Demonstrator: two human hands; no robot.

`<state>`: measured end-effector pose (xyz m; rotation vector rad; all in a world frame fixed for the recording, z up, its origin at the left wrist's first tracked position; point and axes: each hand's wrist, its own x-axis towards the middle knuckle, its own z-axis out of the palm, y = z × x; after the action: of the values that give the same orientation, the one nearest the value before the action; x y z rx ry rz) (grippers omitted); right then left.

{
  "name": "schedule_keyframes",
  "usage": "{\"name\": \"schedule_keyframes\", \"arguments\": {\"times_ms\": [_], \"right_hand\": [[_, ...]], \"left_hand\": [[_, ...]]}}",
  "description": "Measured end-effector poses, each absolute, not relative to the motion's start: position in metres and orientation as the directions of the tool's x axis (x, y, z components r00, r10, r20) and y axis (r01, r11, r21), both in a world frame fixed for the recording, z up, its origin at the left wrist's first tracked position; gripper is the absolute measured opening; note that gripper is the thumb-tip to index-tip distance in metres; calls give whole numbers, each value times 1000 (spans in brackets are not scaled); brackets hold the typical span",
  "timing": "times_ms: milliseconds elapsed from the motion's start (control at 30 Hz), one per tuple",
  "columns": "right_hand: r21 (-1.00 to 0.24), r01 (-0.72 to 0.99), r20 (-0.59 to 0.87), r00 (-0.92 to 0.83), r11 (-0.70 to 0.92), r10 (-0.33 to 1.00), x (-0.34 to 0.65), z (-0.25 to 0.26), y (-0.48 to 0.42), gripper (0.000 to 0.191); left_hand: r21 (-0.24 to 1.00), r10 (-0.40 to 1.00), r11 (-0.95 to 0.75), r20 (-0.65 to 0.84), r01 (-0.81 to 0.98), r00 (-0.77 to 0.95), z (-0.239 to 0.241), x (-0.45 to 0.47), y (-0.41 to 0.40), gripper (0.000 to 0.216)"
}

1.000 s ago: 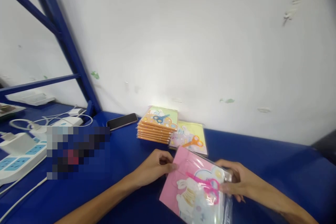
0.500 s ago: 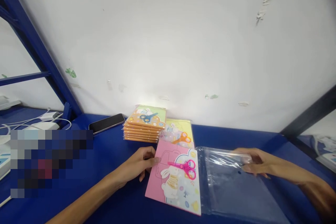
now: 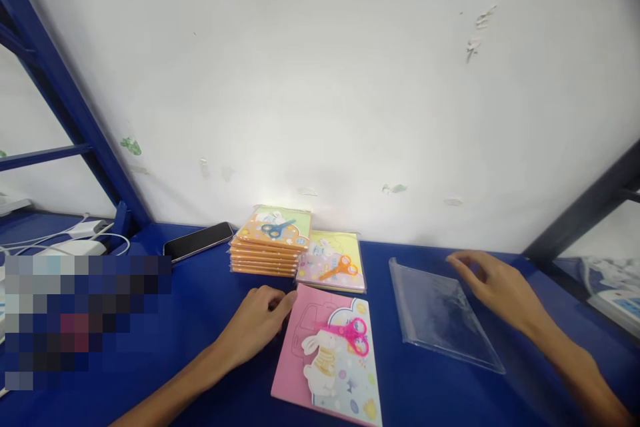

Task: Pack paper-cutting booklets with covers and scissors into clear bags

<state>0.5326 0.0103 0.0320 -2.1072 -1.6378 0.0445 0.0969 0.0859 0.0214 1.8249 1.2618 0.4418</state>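
A pink booklet point(image 3: 327, 353) with a rabbit picture and pink scissors on its cover lies flat on the blue table point(image 3: 210, 320). My left hand point(image 3: 257, 319) rests at its upper left corner, fingers curled against the edge. A clear plastic sleeve point(image 3: 443, 313) lies flat to the right of the booklet. My right hand point(image 3: 493, 283) hovers over the sleeve's far right corner with fingers spread and nothing in them.
A stack of orange booklets point(image 3: 270, 247) and a yellow one point(image 3: 333, 261) sit against the white wall. A black phone point(image 3: 199, 241) lies left of them. White cables and a charger point(image 3: 80, 233) are at far left, beside a blue frame post point(image 3: 75, 107).
The sleeve came fully off the pink booklet and was laid down to the right; my right hand let it go. The booklet now lies flat on the table.
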Motion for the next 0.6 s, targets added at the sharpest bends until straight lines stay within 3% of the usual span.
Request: {"name": "schedule_keyframes", "arguments": {"times_ms": [133, 233, 333, 467, 600], "right_hand": [[-469, 883, 291, 131, 22, 948, 467, 35, 4, 39], [-495, 849, 119, -144, 185, 982, 410, 25, -2, 40], [-483, 819, 13, -347, 310, 938, 374, 16, -9, 43], [-396, 871, -16, -324, 292, 946, 374, 15, -13, 40], [-228, 944, 40, -237, 240, 971, 402, 17, -10, 38]], "left_hand": [[777, 879, -209, -116, 594, 462, 18, 96, 85, 42], [853, 824, -225, -92, 471, 559, 16, 97, 80, 28], [942, 758, -72, -162, 327, 632, 15, 99, 73, 26], [955, 675, 97, -271, 282, 686, 12, 100, 73, 36], [972, 684, 156, -234, 174, 691, 7, 97, 81, 44]]}}
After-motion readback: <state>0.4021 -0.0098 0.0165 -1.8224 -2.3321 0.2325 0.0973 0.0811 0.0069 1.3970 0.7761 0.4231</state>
